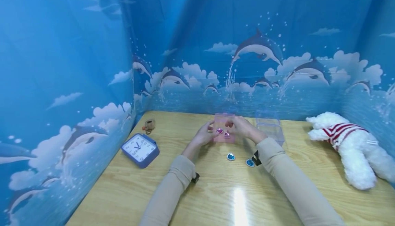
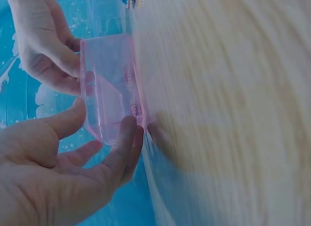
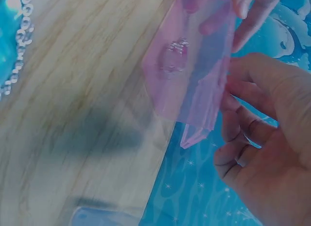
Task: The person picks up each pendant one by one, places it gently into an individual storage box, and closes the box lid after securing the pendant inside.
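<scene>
Head view: pink box (image 1: 219,139) on table (image 1: 210,202), near far edge, two pink gems (image 1: 219,130) inside. Left hand (image 1: 203,135) curled round box's left end, thumb at rim. Right hand (image 1: 244,127) apart from left, at opposite side, fingers bent by rim; firm grip or mere touch impossible to tell. Nearer: two blue gems (image 1: 230,156). To right, clear box (image 1: 275,133). Clock (image 1: 139,149) far left, stuffed toy (image 1: 348,143) far right.

"Which colours reach you?"
"I see a translucent pink box (image 2: 109,60); pink gems (image 1: 219,130); blue gems (image 1: 230,156); a red-and-white striped sweater (image 1: 344,133) on white plush (image 1: 356,167); blue dolphin-printed cloth (image 1: 191,34); a white-faced, violet-blue clock (image 1: 139,147)."
</scene>
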Available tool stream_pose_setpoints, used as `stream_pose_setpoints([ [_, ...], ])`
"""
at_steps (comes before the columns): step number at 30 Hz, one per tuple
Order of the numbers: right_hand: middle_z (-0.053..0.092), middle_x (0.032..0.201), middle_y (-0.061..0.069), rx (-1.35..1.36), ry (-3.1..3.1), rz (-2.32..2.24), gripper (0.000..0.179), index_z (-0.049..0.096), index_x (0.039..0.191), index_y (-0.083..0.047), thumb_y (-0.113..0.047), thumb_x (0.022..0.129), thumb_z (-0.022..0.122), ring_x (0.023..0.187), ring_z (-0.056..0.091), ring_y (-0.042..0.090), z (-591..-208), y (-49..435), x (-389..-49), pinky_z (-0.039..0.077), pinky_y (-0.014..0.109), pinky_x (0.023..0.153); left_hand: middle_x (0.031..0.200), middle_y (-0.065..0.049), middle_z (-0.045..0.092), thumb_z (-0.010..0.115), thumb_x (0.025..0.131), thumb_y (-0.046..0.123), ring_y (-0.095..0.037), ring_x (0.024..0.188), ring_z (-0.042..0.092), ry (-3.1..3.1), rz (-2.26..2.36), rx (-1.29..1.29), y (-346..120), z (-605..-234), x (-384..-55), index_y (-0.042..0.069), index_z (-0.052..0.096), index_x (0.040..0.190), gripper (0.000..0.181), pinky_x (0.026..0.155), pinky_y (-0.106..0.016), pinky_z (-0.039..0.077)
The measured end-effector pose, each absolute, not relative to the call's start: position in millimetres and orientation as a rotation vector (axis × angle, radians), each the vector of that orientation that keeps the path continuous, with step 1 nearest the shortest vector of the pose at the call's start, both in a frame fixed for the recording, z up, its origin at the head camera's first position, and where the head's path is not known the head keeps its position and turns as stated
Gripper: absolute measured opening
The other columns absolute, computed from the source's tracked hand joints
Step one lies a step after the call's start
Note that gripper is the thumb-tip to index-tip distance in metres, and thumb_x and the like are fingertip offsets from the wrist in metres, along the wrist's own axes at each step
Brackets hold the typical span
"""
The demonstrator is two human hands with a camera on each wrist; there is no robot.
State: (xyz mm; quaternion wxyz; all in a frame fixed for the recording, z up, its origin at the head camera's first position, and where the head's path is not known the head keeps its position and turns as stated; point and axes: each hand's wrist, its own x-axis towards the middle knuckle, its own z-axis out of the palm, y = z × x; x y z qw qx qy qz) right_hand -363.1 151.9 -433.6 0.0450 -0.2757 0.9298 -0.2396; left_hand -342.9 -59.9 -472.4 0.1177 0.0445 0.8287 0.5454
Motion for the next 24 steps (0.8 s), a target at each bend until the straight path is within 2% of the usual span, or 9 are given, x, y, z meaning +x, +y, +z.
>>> stream_pose_setpoints([
  [6,0.071,0.106,0.017,-0.735,2.89,-0.946,0.029,0.071,0.125,0.005,-0.01,0.1,0.066,0.094,0.066,0.026,-426,165,-350,0.059,0.04,0.08,0.15,-0.025,0.054,0.071,0.099,0.012,-0.042,0.129,0.061,2.456,1.568,0.121,-57,-470,-340,0.013,0.039,0.163,0.071,0.108,-0.049,0.057],
  [10,0.066,0.113,0.019,-0.68,2.938,-1.093,0.035,0.064,0.135,0.003,-0.015,0.106,0.061,0.095,0.062,0.026,-424,180,-338,0.055,0.04,0.08,0.149,-0.025,0.055,0.07,0.099,0.011,-0.041,0.128,0.061,2.467,1.562,0.116,-56,-471,-340,0.013,0.039,0.163,0.071,0.107,-0.049,0.057],
  [15,0.052,0.137,0.026,-0.578,2.983,-1.244,0.054,0.043,0.156,-0.002,-0.031,0.112,0.052,0.121,0.055,0.039,-428,203,-320,0.052,0.057,0.1,0.149,-0.024,0.055,0.069,0.1,0.012,-0.038,0.122,0.063,2.468,1.554,0.121,-56,-473,-341,0.012,0.038,0.163,0.07,0.104,-0.047,0.058],
  [18,0.036,0.154,0.03,-0.444,3.039,-1.313,0.067,0.029,0.163,-0.004,-0.043,0.112,0.047,0.141,0.042,0.047,-431,219,-309,0.043,0.067,0.112,0.148,-0.025,0.056,0.068,0.101,0.012,-0.036,0.116,0.065,2.474,1.547,0.134,-56,-473,-341,0.012,0.038,0.163,0.069,0.101,-0.045,0.059],
  [21,0.019,0.165,0.031,-0.282,3.095,-1.323,0.083,0.016,0.167,-0.005,-0.051,0.109,0.051,0.151,0.029,0.052,-434,234,-299,0.035,0.074,0.117,0.148,-0.025,0.056,0.066,0.103,0.012,-0.035,0.114,0.067,2.473,1.549,0.135,-55,-473,-339,0.012,0.037,0.164,0.068,0.1,-0.045,0.059],
  [24,0.006,0.17,0.032,-0.152,3.102,-1.3,0.101,0.003,0.169,-0.005,-0.053,0.103,0.062,0.154,0.019,0.057,-437,248,-290,0.029,0.078,0.118,0.149,-0.024,0.056,0.065,0.104,0.013,-0.034,0.116,0.067,2.473,1.548,0.129,-55,-472,-338,0.012,0.036,0.164,0.067,0.101,-0.045,0.059],
])
